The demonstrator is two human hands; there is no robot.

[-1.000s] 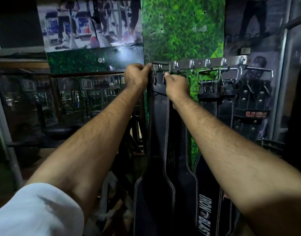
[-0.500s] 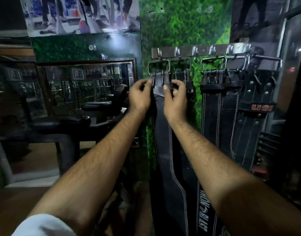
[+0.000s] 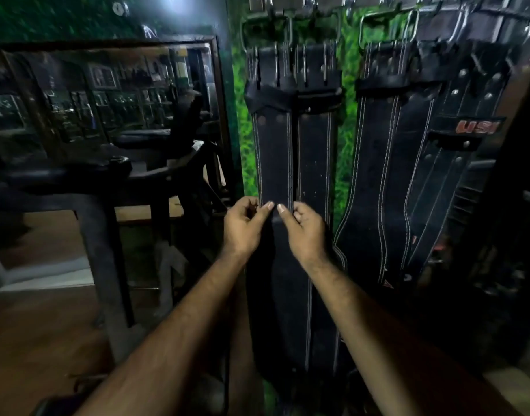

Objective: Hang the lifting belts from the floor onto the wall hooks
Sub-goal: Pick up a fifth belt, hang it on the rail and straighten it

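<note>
hooks [image 3: 283, 9] cut off at top; left hand [image 3: 242, 228], right hand [image 3: 305, 232] pinch leftmost belt [image 3: 274, 157]

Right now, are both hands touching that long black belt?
Touching. The head view shows left hand and right hand fingertips pressed against the leftmost belt.

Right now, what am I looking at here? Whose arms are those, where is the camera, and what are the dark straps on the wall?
No machine here: these are a person's two bare arms, filmed by a camera worn on the head, looking forward and down. The dark straps are leather lifting belts, hung by their metal buckles from a hook rail near the top edge. The left hand and right hand have their fingers on the leftmost belt, partway down its length. Further right hangs a belt marked USI. On the left is a mirror.
</note>
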